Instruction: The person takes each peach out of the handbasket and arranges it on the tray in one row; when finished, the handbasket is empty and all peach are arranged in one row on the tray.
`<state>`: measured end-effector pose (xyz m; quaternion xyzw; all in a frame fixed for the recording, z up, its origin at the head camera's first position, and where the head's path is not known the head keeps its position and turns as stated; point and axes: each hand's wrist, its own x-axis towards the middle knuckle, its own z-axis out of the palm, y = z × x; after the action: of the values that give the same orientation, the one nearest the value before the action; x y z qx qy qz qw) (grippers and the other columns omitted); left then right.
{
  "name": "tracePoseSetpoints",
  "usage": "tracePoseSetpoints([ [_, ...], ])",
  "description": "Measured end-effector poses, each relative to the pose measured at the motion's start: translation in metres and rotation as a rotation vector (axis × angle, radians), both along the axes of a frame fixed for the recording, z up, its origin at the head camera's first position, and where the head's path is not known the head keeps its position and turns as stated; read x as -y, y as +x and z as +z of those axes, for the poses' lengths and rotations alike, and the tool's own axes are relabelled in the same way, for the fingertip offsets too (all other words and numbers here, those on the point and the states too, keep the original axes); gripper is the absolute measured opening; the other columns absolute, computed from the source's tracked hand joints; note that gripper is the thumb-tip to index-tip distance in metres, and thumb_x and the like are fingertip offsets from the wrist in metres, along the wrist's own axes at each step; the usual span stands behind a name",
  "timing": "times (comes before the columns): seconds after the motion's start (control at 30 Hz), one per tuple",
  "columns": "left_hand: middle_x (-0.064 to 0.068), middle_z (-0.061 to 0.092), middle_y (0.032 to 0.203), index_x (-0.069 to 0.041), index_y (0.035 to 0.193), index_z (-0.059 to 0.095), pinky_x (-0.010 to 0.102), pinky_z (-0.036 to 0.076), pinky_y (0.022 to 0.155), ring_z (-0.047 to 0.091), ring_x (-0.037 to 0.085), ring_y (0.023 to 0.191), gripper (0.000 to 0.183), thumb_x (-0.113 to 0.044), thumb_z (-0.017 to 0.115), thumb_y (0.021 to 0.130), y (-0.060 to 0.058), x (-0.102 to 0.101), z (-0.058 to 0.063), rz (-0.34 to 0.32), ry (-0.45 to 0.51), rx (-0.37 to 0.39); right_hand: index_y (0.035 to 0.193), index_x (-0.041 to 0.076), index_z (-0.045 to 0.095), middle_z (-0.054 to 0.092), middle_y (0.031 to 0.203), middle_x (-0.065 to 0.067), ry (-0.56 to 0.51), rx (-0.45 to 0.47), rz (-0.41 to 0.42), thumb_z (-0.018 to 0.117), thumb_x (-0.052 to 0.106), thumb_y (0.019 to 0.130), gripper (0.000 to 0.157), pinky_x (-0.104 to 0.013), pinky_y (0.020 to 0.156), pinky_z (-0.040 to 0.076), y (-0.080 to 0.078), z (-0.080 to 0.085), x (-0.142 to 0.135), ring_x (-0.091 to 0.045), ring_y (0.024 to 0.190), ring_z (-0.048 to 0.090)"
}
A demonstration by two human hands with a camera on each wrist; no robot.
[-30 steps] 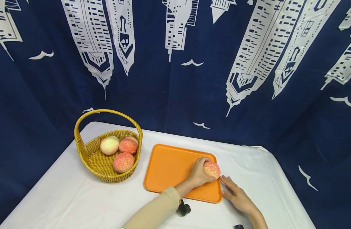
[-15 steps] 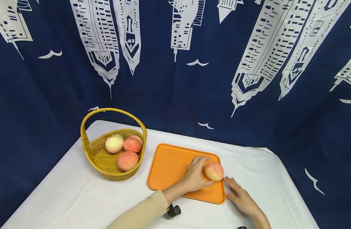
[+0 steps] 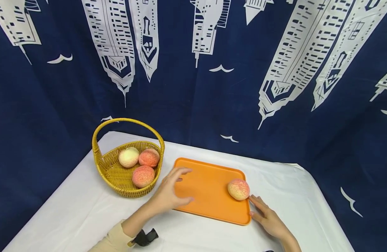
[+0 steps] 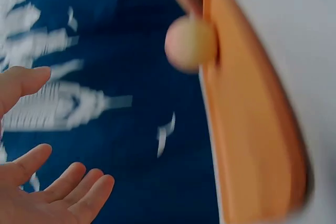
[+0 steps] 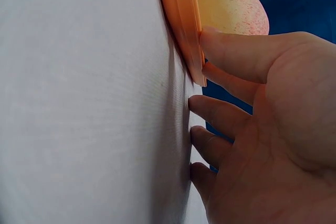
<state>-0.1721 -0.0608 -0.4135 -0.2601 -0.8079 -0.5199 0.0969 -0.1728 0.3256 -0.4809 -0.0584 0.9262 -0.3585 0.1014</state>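
Observation:
A pink-and-yellow peach (image 3: 238,189) sits on the right end of the orange tray (image 3: 209,206). My left hand (image 3: 168,192), fingers spread and holding nothing, is over the tray's left edge, near the basket; in the left wrist view the same hand (image 4: 52,192) has its thumb and fingers apart. At the tray's right edge is my right hand (image 3: 270,220), its fingers extended and touching the rim. Seen from the right wrist, the thumb (image 5: 236,53) lies against the tray rim (image 5: 184,14), and the other fingertips are on the white cloth.
A yellow wicker basket (image 3: 109,180) with a tall handle stands left of the tray. Inside are a pale peach (image 3: 128,157), a red peach (image 3: 149,158) and a pink one (image 3: 143,176). A dark blue curtain (image 3: 180,105) hangs behind the white-clothed table (image 3: 64,213).
My left hand has let go of the peach on the tray and moved left toward the basket. The right hand stays at the tray's edge. The head view has shifted slightly.

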Motion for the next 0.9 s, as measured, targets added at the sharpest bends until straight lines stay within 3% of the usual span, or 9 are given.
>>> tracePoseSetpoints([
  [0.1,0.012,0.055,0.13,-0.005,0.132,0.053,0.049,0.049,0.098,0.052,0.034,0.121,0.069,-0.008,0.085,0.07,-0.009,0.035,0.002,0.087,0.049,-0.005,0.149,0.008,0.041,0.024,0.158,-0.023,0.01,-0.008,0.003,0.061,0.035,0.094,0.064,-0.071,0.111,0.011,0.0,0.0,-0.001,-0.048,0.146,0.011],
  [0.2,0.019,0.054,0.13,-0.001,0.13,0.052,0.054,0.047,0.098,0.051,0.037,0.12,0.069,-0.002,0.085,0.069,-0.019,0.069,0.001,0.15,0.099,0.04,0.148,0.008,0.041,0.024,0.157,-0.024,0.022,-0.013,0.004,0.062,0.036,0.094,0.065,-0.071,0.111,0.012,0.0,0.001,-0.002,-0.049,0.146,0.012],
  [0.43,0.027,0.048,0.133,0.006,0.137,0.042,0.056,0.044,0.101,0.047,0.045,0.122,0.071,-0.001,0.079,0.076,-0.038,0.132,-0.011,0.168,0.11,0.187,0.149,0.008,0.04,0.025,0.157,-0.024,0.04,0.007,-0.001,0.063,0.036,0.093,0.066,-0.072,0.109,0.013,0.002,0.002,-0.006,-0.05,0.145,0.011],
  [0.7,0.029,0.046,0.137,0.004,0.139,0.04,0.053,0.048,0.097,0.047,0.046,0.124,0.073,-0.008,0.079,0.079,-0.046,0.159,-0.02,0.139,0.054,0.285,0.149,0.008,0.039,0.022,0.158,-0.026,0.026,0.024,0.008,0.062,0.035,0.094,0.066,-0.073,0.109,0.013,0.0,0.001,-0.004,-0.05,0.145,0.01],
  [0.9,0.031,0.045,0.139,0.005,0.139,0.039,0.037,0.055,0.088,0.044,0.049,0.127,0.072,-0.004,0.077,0.079,-0.048,0.163,-0.028,0.127,0.05,0.348,0.15,0.009,0.039,0.02,0.158,-0.027,0.031,0.037,0.013,0.062,0.036,0.094,0.066,-0.073,0.109,0.014,-0.001,-0.001,-0.001,-0.049,0.146,0.01],
])
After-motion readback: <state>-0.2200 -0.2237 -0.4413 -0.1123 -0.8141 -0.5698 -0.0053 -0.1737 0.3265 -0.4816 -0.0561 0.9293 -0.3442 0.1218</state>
